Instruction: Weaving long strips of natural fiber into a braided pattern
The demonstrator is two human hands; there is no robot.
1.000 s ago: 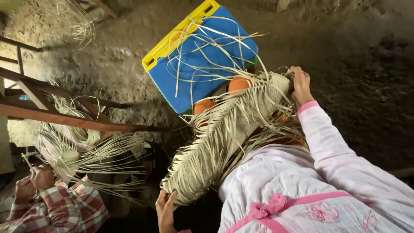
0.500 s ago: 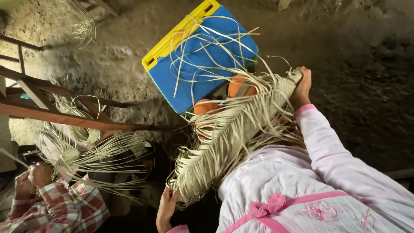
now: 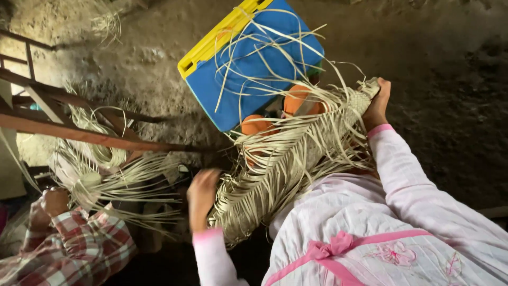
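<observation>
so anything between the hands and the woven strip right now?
Nothing visible. The right hand grips the woven strip at its far end, and the left hand is at its near end, blurred, seemingly touching the loose strands. The blue box lies beyond the strip, not between.

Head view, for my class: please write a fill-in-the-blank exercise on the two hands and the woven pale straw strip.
1. The right hand grips the ____ end of the woven pale straw strip.
2. The left hand touches its ____ end.
3. Beyond the strip lies a blue plastic case with a ____ edge.

Missing words: upper; lower; yellow
</observation>
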